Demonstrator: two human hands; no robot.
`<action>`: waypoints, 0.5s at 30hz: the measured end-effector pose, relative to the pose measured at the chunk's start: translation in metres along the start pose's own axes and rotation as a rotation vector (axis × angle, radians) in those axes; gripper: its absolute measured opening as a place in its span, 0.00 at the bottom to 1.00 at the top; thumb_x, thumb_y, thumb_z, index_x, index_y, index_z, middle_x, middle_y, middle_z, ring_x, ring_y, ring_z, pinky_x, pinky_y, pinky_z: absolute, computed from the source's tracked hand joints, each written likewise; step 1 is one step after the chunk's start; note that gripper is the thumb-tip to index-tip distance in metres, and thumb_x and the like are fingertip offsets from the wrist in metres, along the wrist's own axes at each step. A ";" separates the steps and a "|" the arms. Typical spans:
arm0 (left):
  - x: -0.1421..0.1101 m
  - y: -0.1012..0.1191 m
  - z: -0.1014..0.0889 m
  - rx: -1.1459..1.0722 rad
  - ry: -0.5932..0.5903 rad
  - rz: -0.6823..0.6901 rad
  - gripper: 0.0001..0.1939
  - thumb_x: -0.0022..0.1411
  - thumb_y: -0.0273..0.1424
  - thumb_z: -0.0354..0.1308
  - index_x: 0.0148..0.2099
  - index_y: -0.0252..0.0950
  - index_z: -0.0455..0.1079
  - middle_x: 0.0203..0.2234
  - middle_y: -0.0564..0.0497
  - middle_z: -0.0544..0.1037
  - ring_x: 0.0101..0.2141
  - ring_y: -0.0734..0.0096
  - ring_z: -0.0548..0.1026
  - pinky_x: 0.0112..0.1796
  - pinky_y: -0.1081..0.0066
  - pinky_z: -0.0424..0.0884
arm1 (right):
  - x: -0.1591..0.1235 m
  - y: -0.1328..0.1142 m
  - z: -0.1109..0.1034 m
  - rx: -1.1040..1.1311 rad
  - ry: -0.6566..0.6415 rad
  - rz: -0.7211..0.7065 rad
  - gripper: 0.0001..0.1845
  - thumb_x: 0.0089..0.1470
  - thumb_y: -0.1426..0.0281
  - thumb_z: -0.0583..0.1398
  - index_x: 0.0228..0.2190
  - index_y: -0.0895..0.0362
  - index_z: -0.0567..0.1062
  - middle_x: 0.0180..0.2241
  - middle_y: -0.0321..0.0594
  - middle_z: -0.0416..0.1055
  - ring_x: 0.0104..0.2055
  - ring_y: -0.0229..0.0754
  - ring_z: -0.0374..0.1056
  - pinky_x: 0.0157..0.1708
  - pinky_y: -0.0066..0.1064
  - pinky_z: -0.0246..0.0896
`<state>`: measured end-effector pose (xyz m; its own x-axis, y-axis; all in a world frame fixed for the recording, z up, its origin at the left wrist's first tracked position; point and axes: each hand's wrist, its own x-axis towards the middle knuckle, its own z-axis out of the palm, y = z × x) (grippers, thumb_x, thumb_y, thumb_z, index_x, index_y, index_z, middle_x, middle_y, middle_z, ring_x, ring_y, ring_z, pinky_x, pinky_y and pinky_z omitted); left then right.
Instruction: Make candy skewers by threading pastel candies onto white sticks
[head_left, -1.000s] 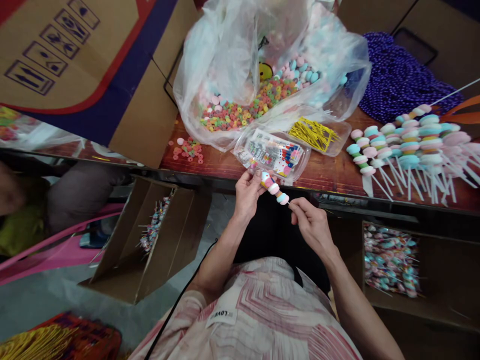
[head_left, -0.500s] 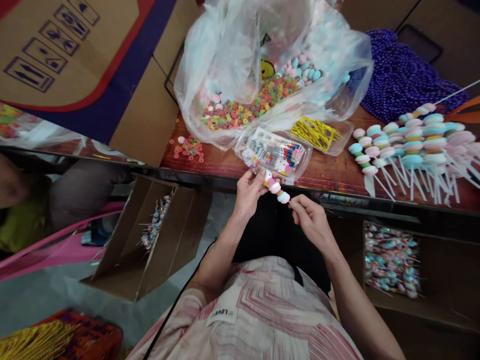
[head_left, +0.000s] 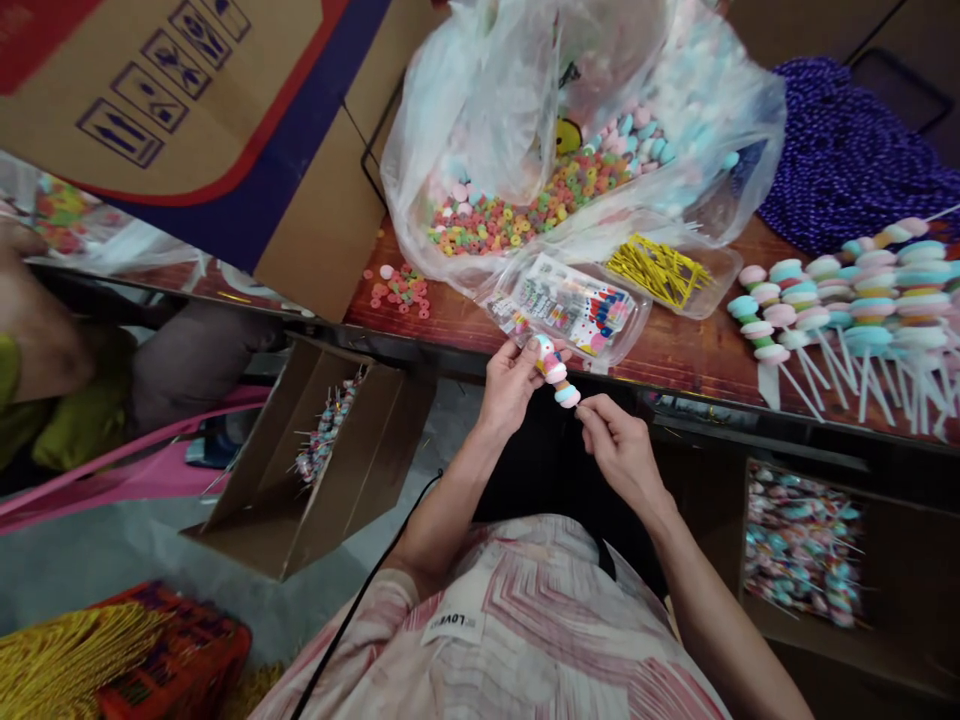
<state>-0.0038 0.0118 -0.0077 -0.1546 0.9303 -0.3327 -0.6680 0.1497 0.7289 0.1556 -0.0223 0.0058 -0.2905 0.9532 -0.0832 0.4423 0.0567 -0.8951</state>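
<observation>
My left hand (head_left: pixel 510 385) is closed round the upper end of a candy skewer (head_left: pixel 556 372) stacked with pink, white and blue discs. My right hand (head_left: pixel 616 447) pinches the skewer's lower end just below the last disc. Both hands hover at the front edge of the wooden table (head_left: pixel 667 350), right below a clear tray of printed stickers (head_left: pixel 574 305). A clear tray of yellow twist ties (head_left: pixel 660 270) lies beside it. Behind them a big plastic bag (head_left: pixel 525 130) holds coloured ring candies (head_left: pixel 510 220) and pastel discs.
Finished candy skewers (head_left: pixel 847 300) are piled at the table's right, purple beads (head_left: pixel 847 160) behind them. Cardboard boxes with wrapped skewers stand on the floor at left (head_left: pixel 330 440) and right (head_left: pixel 802 545). A large cardboard box (head_left: pixel 225 130) lies at upper left. Another person (head_left: pixel 45 390) sits at far left.
The view has shifted a little, so everything sits further right. My hands have stayed on the skewer, drawn slightly closer together.
</observation>
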 end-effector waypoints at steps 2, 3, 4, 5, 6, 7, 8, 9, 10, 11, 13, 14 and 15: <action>-0.001 0.000 0.001 -0.023 0.001 0.005 0.21 0.51 0.45 0.71 0.40 0.36 0.73 0.38 0.45 0.83 0.42 0.60 0.82 0.40 0.67 0.75 | 0.002 0.000 0.001 0.131 -0.026 0.057 0.14 0.63 0.61 0.55 0.28 0.55 0.70 0.15 0.28 0.59 0.18 0.33 0.54 0.22 0.27 0.50; -0.001 0.000 0.001 -0.024 0.001 0.007 0.20 0.52 0.44 0.71 0.40 0.36 0.73 0.38 0.45 0.83 0.42 0.60 0.82 0.41 0.67 0.75 | 0.002 0.001 0.002 0.200 -0.039 0.086 0.15 0.62 0.60 0.56 0.28 0.55 0.70 0.15 0.28 0.59 0.18 0.33 0.53 0.21 0.27 0.48; -0.001 0.000 0.002 -0.022 0.003 0.006 0.20 0.52 0.44 0.71 0.41 0.36 0.74 0.39 0.45 0.83 0.43 0.59 0.82 0.41 0.67 0.75 | 0.003 0.002 0.003 0.267 -0.055 0.116 0.15 0.61 0.59 0.57 0.28 0.55 0.71 0.14 0.28 0.58 0.17 0.32 0.51 0.19 0.27 0.46; -0.001 -0.001 0.002 -0.021 0.007 0.005 0.20 0.53 0.44 0.71 0.42 0.37 0.74 0.39 0.45 0.83 0.44 0.59 0.82 0.42 0.67 0.75 | 0.003 0.003 0.004 0.327 -0.070 0.146 0.16 0.61 0.58 0.58 0.28 0.56 0.71 0.13 0.27 0.57 0.16 0.32 0.49 0.18 0.27 0.44; -0.002 -0.001 0.003 -0.024 0.016 0.005 0.20 0.53 0.44 0.70 0.42 0.37 0.74 0.40 0.45 0.83 0.45 0.59 0.81 0.42 0.67 0.75 | 0.003 0.005 0.006 0.377 -0.079 0.174 0.16 0.60 0.57 0.58 0.28 0.56 0.71 0.13 0.27 0.57 0.15 0.31 0.47 0.17 0.27 0.41; -0.002 -0.002 0.003 -0.032 0.026 0.008 0.19 0.54 0.44 0.70 0.42 0.37 0.74 0.40 0.45 0.83 0.45 0.59 0.81 0.42 0.67 0.74 | 0.003 0.006 0.008 0.415 -0.080 0.197 0.16 0.59 0.57 0.59 0.28 0.56 0.71 0.13 0.26 0.56 0.15 0.31 0.45 0.17 0.26 0.39; -0.002 -0.003 0.003 -0.040 0.033 0.011 0.19 0.54 0.44 0.70 0.42 0.37 0.74 0.40 0.45 0.83 0.46 0.59 0.81 0.42 0.67 0.74 | 0.003 0.007 0.009 0.444 -0.076 0.214 0.16 0.59 0.56 0.59 0.27 0.56 0.71 0.12 0.26 0.56 0.14 0.30 0.44 0.16 0.26 0.38; -0.002 -0.003 0.003 -0.046 0.034 0.015 0.19 0.54 0.44 0.70 0.41 0.37 0.74 0.40 0.45 0.83 0.45 0.59 0.81 0.42 0.67 0.74 | 0.002 0.007 0.010 0.463 -0.070 0.224 0.16 0.58 0.56 0.59 0.27 0.56 0.71 0.12 0.26 0.56 0.14 0.30 0.44 0.16 0.26 0.37; -0.002 -0.004 0.004 -0.048 0.029 0.018 0.19 0.53 0.44 0.70 0.41 0.37 0.74 0.39 0.46 0.83 0.45 0.59 0.81 0.42 0.67 0.74 | 0.002 0.008 0.011 0.472 -0.064 0.226 0.16 0.58 0.56 0.59 0.27 0.56 0.71 0.12 0.26 0.56 0.14 0.30 0.44 0.16 0.26 0.37; -0.003 -0.004 0.004 -0.046 0.018 0.022 0.19 0.53 0.44 0.71 0.41 0.37 0.74 0.38 0.46 0.83 0.44 0.60 0.82 0.41 0.68 0.75 | 0.002 0.008 0.011 0.468 -0.058 0.217 0.16 0.58 0.57 0.59 0.27 0.56 0.71 0.12 0.26 0.56 0.14 0.30 0.44 0.16 0.26 0.38; -0.003 -0.005 0.004 -0.028 -0.003 0.028 0.20 0.51 0.43 0.72 0.41 0.37 0.73 0.36 0.47 0.83 0.42 0.61 0.82 0.39 0.69 0.75 | 0.002 0.008 0.011 0.414 -0.046 0.173 0.15 0.59 0.58 0.59 0.27 0.56 0.71 0.13 0.27 0.57 0.15 0.30 0.47 0.18 0.27 0.41; -0.004 -0.005 0.004 -0.018 -0.008 0.031 0.20 0.51 0.43 0.72 0.40 0.37 0.73 0.35 0.47 0.83 0.41 0.61 0.82 0.39 0.69 0.75 | 0.002 0.008 0.011 0.365 -0.033 0.142 0.15 0.60 0.59 0.58 0.27 0.56 0.71 0.14 0.27 0.57 0.16 0.31 0.49 0.19 0.27 0.43; -0.005 -0.005 0.005 -0.011 -0.007 0.033 0.21 0.50 0.42 0.73 0.40 0.36 0.73 0.34 0.48 0.83 0.40 0.62 0.82 0.38 0.70 0.74 | 0.002 0.009 0.012 0.311 -0.015 0.110 0.14 0.61 0.60 0.58 0.28 0.56 0.71 0.15 0.28 0.58 0.17 0.31 0.51 0.20 0.27 0.45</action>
<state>0.0040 0.0083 -0.0073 -0.1714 0.9369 -0.3046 -0.6710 0.1153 0.7325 0.1488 -0.0234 -0.0072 -0.2692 0.9440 -0.1909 0.1918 -0.1417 -0.9711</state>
